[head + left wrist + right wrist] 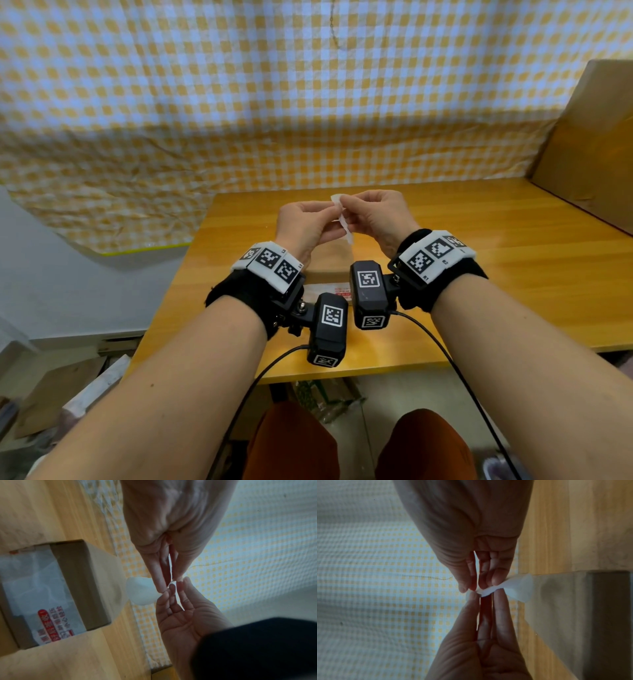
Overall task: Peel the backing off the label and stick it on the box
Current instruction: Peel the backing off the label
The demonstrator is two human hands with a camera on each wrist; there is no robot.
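Above the table [445, 274], I see my left hand [301, 222] and right hand [376, 216] both pinching the white label [344, 222]. The box [77, 588] sits below them.

The head view is evenly lit and sharp at the centre, with bowing at its edges; both wrist views are dimmer and soft, and the brown cardboard box [75, 588] beside the fingers is blurred
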